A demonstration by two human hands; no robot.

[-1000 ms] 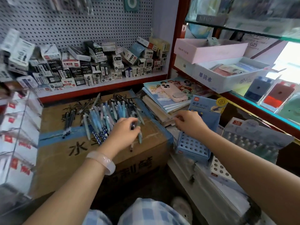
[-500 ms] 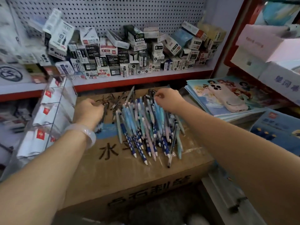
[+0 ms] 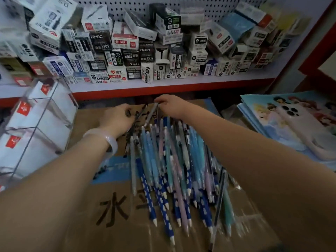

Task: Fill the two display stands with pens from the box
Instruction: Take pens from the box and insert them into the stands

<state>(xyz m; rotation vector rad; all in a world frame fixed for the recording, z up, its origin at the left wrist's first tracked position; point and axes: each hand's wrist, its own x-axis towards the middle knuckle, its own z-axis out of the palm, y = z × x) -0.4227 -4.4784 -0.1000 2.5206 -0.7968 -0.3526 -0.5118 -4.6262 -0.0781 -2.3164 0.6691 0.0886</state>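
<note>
A heap of blue, teal and lilac pens (image 3: 174, 166) lies on top of a closed cardboard box (image 3: 116, 211) with blue tape and printed characters. My left hand (image 3: 118, 119), a pale bangle on its wrist, curls its fingers around dark pens at the heap's far left end. My right hand (image 3: 172, 104) reaches over the heap and pinches the top of a grey pen (image 3: 151, 113) at its far end. The display stands are out of view.
A red-edged shelf (image 3: 163, 88) packed with small pen boxes runs behind the cardboard box under a pegboard. A clear acrylic rack (image 3: 40, 124) with white packets stands at the left. Picture books with a pink phone (image 3: 298, 128) on top lie at the right.
The view has swung left and closer to the box; the blue stands have left the frame. Both hands came together at the far end of the heap, the right one lifting a grey pen.
</note>
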